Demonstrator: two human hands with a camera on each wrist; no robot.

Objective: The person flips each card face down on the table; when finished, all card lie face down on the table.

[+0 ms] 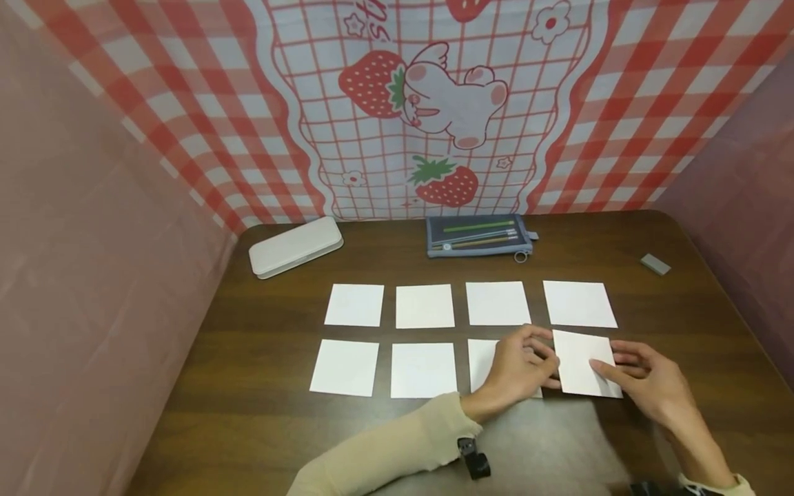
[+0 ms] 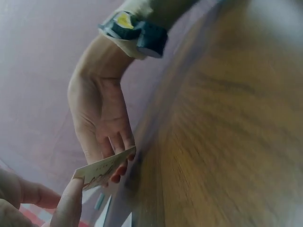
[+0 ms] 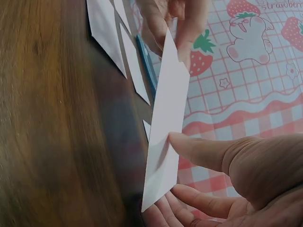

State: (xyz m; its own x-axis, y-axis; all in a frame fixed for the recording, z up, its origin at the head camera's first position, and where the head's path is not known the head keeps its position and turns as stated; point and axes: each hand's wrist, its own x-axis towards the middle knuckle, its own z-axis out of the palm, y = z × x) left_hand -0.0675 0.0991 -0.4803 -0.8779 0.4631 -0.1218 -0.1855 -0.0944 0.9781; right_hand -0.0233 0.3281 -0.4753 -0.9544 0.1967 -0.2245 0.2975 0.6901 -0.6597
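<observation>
A white square card [image 1: 583, 362] is held up over the right end of the front row of cards. My right hand [image 1: 660, 386] grips its right side, thumb on the blank upper face and fingers beneath. At its left edge is my left hand [image 1: 517, 365], with curled fingers and thumb at that edge. Brown script-like writing shows on the card's underside [image 2: 104, 171] in the left wrist view. Beneath my left hand, a flat white card [image 1: 480, 362] is partly covered. Other white cards, such as the front-left card [image 1: 344, 368], lie in two rows.
At the back left lies a white case [image 1: 296, 246]. A blue mesh pencil pouch [image 1: 477, 236] with pencils lies at the back middle, and a small grey block [image 1: 655, 264] at the right. A checkered strawberry cloth [image 1: 446, 103] hangs behind the brown table [image 1: 248, 413].
</observation>
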